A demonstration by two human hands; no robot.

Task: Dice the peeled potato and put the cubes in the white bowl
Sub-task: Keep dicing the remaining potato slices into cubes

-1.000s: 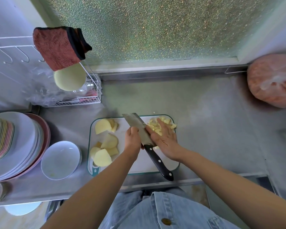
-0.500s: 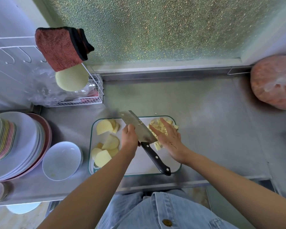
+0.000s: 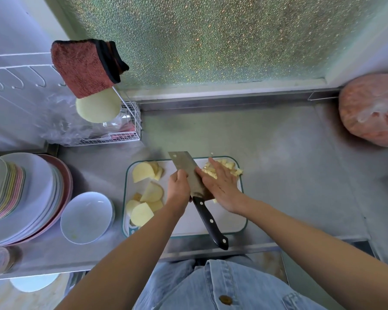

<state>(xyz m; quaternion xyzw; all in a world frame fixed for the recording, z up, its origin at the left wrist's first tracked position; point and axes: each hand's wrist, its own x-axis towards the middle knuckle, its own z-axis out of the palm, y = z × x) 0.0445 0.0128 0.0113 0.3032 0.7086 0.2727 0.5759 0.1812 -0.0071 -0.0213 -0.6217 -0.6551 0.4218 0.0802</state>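
Left grip (image 3: 178, 185) seemingly clamped on cleaver (image 3: 185, 167), right grip (image 3: 222, 186) spread flat over potato cubes (image 3: 232, 167)

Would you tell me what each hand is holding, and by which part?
Left hand grips the cleaver by its blade, handle free; right hand holds nothing, lying flat on the potato cubes.
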